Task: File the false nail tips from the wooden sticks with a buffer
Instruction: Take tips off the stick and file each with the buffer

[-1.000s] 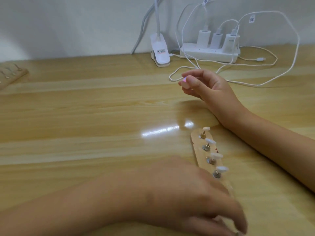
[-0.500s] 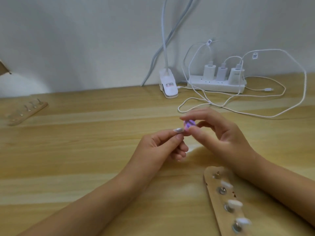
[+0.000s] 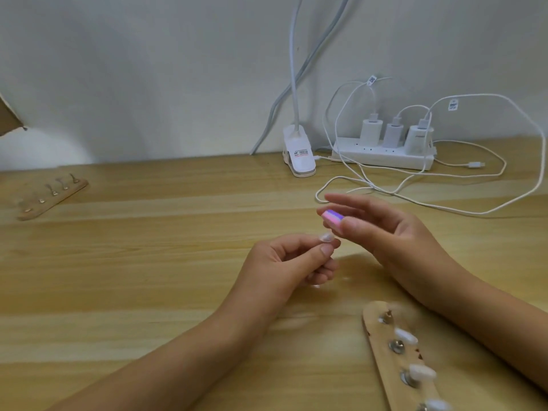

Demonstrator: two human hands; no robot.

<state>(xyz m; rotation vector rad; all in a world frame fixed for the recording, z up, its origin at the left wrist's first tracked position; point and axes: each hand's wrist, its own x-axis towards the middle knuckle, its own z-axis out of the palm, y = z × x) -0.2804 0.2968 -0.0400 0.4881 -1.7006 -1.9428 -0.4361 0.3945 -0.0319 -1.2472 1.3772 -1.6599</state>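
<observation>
My left hand (image 3: 292,262) pinches a small clear false nail tip (image 3: 416,237) between thumb and forefinger above the table's middle. Just right of it, my right hand (image 3: 394,232) holds a small pink and purple buffer block (image 3: 332,218) between thumb and fingers, close above the tip. A wooden stick (image 3: 382,360) lies at the lower right with three white nail tips (image 3: 421,373) on metal holders and one bare holder at its far end. A second wooden stick (image 3: 52,197) with bare holders lies at the far left.
A white power strip (image 3: 382,157) with three chargers stands at the back right by the wall, its white cables (image 3: 444,203) looping over the table. A white lamp clip (image 3: 298,155) sits at the back centre. The wooden table (image 3: 148,262) stretches left.
The buffer has turned in my right hand, now showing its pink and purple side. Both hands stay close together near the table's middle; the view has shifted a little.
</observation>
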